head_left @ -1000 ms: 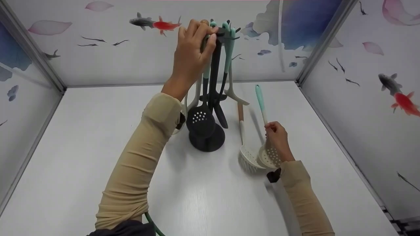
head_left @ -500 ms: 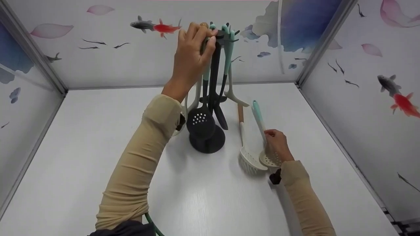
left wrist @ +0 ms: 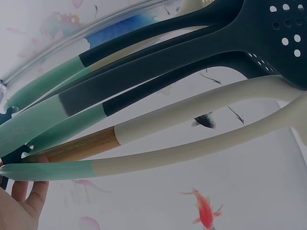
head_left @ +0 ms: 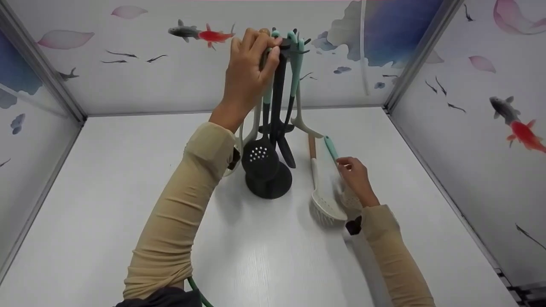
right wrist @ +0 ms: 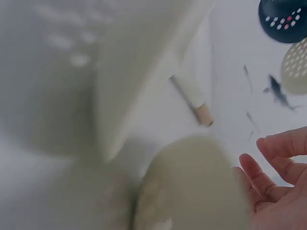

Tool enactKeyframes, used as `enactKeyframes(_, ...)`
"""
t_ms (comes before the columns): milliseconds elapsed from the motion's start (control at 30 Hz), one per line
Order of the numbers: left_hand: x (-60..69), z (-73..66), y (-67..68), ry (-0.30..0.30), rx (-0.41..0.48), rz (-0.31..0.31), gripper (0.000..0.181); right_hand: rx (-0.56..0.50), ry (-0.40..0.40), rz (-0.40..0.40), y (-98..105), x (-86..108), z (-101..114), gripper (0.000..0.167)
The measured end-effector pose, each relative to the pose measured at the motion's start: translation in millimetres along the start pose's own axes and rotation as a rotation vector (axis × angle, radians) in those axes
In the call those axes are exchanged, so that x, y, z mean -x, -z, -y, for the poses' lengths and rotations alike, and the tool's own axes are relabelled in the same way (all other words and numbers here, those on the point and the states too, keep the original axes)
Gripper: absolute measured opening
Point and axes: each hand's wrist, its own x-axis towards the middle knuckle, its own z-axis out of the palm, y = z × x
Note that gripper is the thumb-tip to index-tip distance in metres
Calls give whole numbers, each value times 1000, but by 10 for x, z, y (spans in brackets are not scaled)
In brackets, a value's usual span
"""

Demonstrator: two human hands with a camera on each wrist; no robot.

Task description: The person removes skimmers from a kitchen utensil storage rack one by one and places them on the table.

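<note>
A black utensil stand [head_left: 279, 81] stands upright with several utensils hanging on it, among them a black slotted one [head_left: 260, 157]. My left hand [head_left: 249, 72] grips the top of the stand; the left wrist view shows the hand [left wrist: 24, 203] behind the handles. To the right of the stand, a teal-handled skimmer [head_left: 331, 148] lies beside a wooden-handled strainer [head_left: 326, 207], its head blurred and partly behind the right hand. My right hand [head_left: 356, 177] is at the skimmer's handle. In the right wrist view the hand [right wrist: 278, 182] has parted fingers with nothing between them.
The white table [head_left: 123, 192] is bounded by printed panels at the back and sides. The stand's round black base [head_left: 277, 187] rests on it. A green cord [head_left: 198, 292] lies near the front edge, by the left sleeve [head_left: 170, 213].
The teal handle's end has come down and to the left, and the skimmer lies lower. My right hand has let go of it and shifted slightly up and left. My left hand stays in place.
</note>
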Motion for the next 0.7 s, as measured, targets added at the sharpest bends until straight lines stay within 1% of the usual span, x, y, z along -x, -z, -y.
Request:
enactKeyframes(100, -1, -1, -3, 3, 0, -1, 33, -36, 118, -33, -49, 49, 208, 28)
enactKeyframes(200, 1, -3, -6, 4, 3, 3, 33, -82, 197, -46, -94, 108, 448, 25)
enactKeyframes(333, -1, -11, -8, 6, 4, 10, 34, -158, 299, -28, -161, 220, 802, 23)
enactKeyframes(400, -3, -13, -7, 5, 2, 11, 35, -214, 373, 5, -208, 284, 972, 24)
enactKeyframes(533, -2, -12, -4, 6, 4, 13, 35, -317, 523, 103, -329, 379, 1261, 28)
enactKeyframes(633, -1, -7, 1, 6, 3, 12, 35, -341, 607, 157, -438, 402, 1412, 35)
enactKeyframes(700, 0, 0, 2, 4, 4, 10, 35, -349, 635, 190, -513, 400, 1472, 41)
